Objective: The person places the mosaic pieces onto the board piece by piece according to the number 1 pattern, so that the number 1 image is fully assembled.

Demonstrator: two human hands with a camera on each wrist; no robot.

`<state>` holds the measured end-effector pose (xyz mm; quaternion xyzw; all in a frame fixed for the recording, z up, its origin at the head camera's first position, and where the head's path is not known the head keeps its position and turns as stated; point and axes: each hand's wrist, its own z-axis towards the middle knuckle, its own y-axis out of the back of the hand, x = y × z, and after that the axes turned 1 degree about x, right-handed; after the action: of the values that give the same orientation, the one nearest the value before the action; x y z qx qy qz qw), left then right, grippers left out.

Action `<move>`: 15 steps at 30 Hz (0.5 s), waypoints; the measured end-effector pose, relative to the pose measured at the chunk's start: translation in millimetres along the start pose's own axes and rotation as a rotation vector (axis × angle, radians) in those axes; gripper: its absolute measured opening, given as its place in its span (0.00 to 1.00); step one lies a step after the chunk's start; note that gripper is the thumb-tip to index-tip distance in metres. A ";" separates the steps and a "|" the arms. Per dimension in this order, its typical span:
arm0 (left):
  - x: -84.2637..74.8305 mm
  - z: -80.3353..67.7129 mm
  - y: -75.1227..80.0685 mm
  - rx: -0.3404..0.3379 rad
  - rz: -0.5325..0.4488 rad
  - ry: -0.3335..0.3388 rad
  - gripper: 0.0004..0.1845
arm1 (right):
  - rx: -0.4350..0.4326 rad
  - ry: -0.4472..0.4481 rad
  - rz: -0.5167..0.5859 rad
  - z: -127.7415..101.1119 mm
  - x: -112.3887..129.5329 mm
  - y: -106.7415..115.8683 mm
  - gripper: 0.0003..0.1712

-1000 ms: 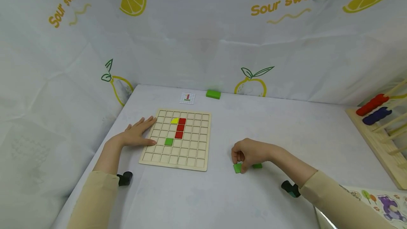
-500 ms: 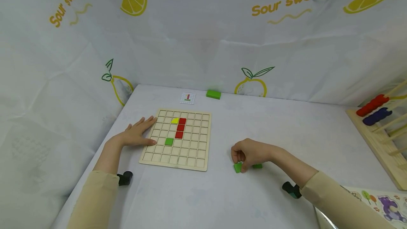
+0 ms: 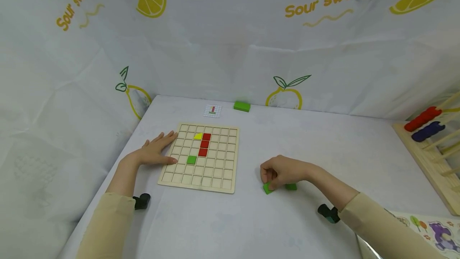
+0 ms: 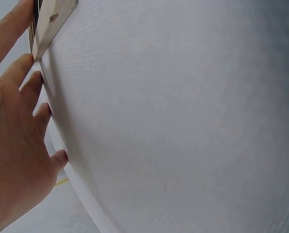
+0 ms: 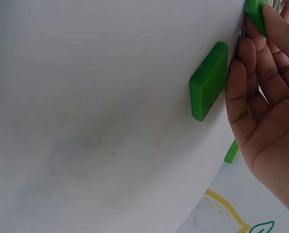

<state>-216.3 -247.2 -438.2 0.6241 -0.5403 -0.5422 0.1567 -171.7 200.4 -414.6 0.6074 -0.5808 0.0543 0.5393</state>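
Note:
My left hand (image 3: 154, 152) rests with spread fingers at the left edge of a wooden grid board (image 3: 215, 185), its thumb over the border. In the board's cells lie several red square tiles (image 3: 204, 144) in a column, a yellow piece with a curved side (image 3: 198, 136) and a green square tile (image 3: 191, 160). Right of the board, my right hand (image 3: 285, 170) pinches another green square tile (image 5: 256, 13) between thumb and fingers, low over the table. A second loose green tile (image 5: 210, 82) lies on the table beside that hand, partly covered by it in the head view.
Behind the board lie a small pattern card (image 3: 213, 110) and a green rectangular block (image 3: 242, 106). A wooden bead frame (image 3: 424, 163) with red and blue beads stands at the far right. A printed board with a purple bear (image 3: 443, 233) lies at the lower right, partly under the sleeve.
The right fingers have shifted slightly, and the green tile they pinch has turned and tilted a little. The left hand and the board have stayed in place.

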 end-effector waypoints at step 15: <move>5.7 5.9 -2.1 0.001 0.016 0.020 0.57 | -0.105 0.065 -0.026 21.0 9.4 4.4 0.08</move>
<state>-221.2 -248.9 -444.9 0.6253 -0.5439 -0.5344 0.1662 -183.9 180.3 -414.1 0.5837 -0.5570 0.0361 0.5897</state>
